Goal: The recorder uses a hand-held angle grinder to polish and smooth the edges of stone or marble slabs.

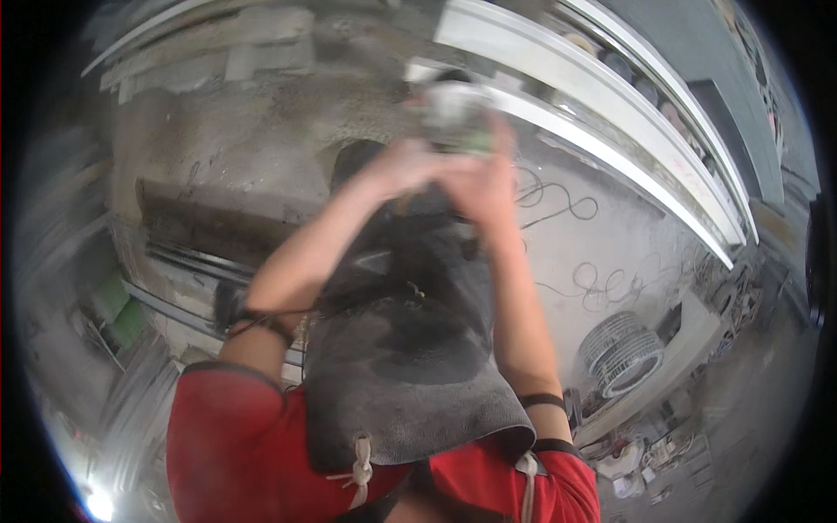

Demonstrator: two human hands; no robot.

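Both arms reach forward over a dark apron (410,349), and the hands come together in front of me. Between them is a whitish, roundish object (455,106) with a dark top and a patch of green low down; motion blur hides its kind. My right hand (485,179) is closed round its right and lower side. Pressed against its lower left is my left hand (408,167), closed too, its fingertips smeared and partly hidden. The object is held just in front of long white metal profiles (593,131).
A ribbed, grey-white ring-shaped thing like a tyre (621,353) lies at the right. Thin dark cable (558,205) loops over the grey surface beyond my right arm. Boards (209,48) lie at the far left, metal bars (196,261) nearer on the left.
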